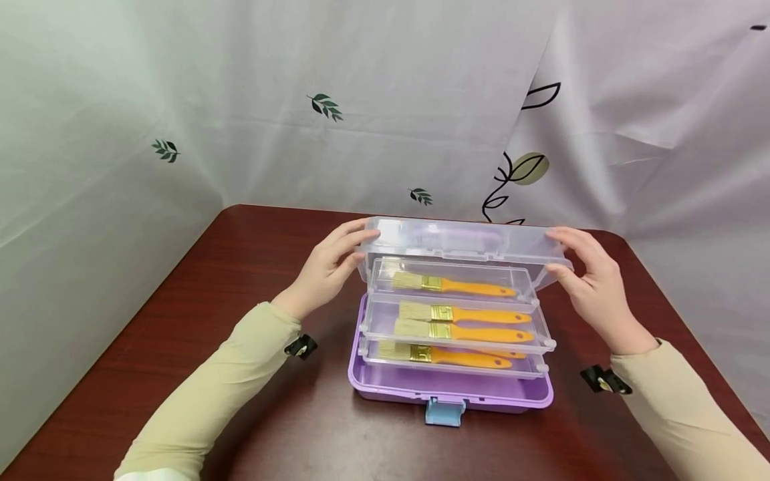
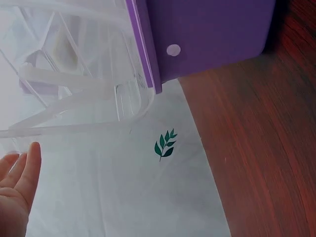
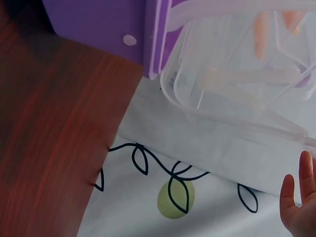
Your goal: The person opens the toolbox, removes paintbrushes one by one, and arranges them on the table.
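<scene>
A purple storage box (image 1: pixel 451 397) stands on the table with its clear lid (image 1: pixel 523 246) raised at the back. Stepped clear trays (image 1: pixel 460 346) are fanned out under the lid. They hold several paintbrushes (image 1: pixel 481 288) with yellow-orange handles and pale bristles, lying sideways. At the lid's left end my left hand (image 1: pixel 325 267) grips the corner, fingers over the side and thumb near the front edge. My right hand (image 1: pixel 595 287) grips the opposite end the same way. Both wrist views show the fingertips at the lid's rim (image 2: pixel 74 129) and beside the box's purple side (image 3: pixel 103 29).
A light blue latch (image 1: pixel 445 412) hangs down at the box's front. The box sits on a dark reddish wooden table (image 1: pixel 289 414). Behind the table hangs a pale cloth (image 1: pixel 252 100) printed with leaves.
</scene>
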Tool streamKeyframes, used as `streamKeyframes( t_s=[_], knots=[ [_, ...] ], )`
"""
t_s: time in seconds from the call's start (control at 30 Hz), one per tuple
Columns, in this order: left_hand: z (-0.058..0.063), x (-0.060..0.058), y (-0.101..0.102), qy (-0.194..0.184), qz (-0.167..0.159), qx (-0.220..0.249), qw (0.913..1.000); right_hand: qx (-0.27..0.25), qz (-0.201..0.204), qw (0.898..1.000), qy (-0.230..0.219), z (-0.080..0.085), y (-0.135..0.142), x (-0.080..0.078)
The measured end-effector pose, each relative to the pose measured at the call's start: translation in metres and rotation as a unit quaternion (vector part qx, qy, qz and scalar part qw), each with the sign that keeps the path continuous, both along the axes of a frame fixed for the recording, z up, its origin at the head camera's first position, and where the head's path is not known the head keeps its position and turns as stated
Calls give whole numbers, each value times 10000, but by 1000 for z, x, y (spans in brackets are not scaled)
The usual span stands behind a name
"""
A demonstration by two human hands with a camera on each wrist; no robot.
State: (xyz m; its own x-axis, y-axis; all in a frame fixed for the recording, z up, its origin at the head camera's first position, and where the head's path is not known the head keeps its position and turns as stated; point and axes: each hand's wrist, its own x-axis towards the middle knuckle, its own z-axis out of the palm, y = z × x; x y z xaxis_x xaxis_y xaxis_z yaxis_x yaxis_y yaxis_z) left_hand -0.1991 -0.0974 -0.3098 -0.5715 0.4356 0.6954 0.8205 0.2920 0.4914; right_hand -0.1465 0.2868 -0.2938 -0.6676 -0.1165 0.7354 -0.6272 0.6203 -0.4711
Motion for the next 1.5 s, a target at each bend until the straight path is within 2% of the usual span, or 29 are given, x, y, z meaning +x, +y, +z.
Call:
streamKeyframes(
  t_s=[0.2,0.47,0.67,0.77,0.9,1.0,1.13,1.3,1.4,1.5],
  knots=[
    [2,-6,2,-296,-50,83,9995,-198,-104,9992,-330,5,0,-7],
    [4,-18,6,-585,54,173,9981,-462,-242,9947,-881,8,-2,-19],
    [5,-24,9,-1209,144,193,9924,-577,-390,9889,-1314,6,1,-26],
    [3,-25,8,-1602,62,239,9868,-555,-413,9869,-1459,6,2,-26],
    [-7,-23,1,-1835,-149,399,9821,-555,-231,9863,-1536,9,2,-25],
    [-17,-21,-2,-1849,-292,544,9808,-753,101,9842,-1601,8,6,-23],
    [-27,-18,-1,-1928,-398,712,9778,-1287,780,9733,-1732,-6,17,-19],
    [-34,-18,0,-1877,-384,829,9780,-1521,1447,9599,-1857,-27,24,-15],
    [-35,-20,1,-1817,-240,814,9797,-1607,1535,9564,-1893,-33,23,-17],
    [-33,-22,2,-1857,-76,741,9798,-1558,1255,9616,-1879,-35,21,-20]
  ],
)
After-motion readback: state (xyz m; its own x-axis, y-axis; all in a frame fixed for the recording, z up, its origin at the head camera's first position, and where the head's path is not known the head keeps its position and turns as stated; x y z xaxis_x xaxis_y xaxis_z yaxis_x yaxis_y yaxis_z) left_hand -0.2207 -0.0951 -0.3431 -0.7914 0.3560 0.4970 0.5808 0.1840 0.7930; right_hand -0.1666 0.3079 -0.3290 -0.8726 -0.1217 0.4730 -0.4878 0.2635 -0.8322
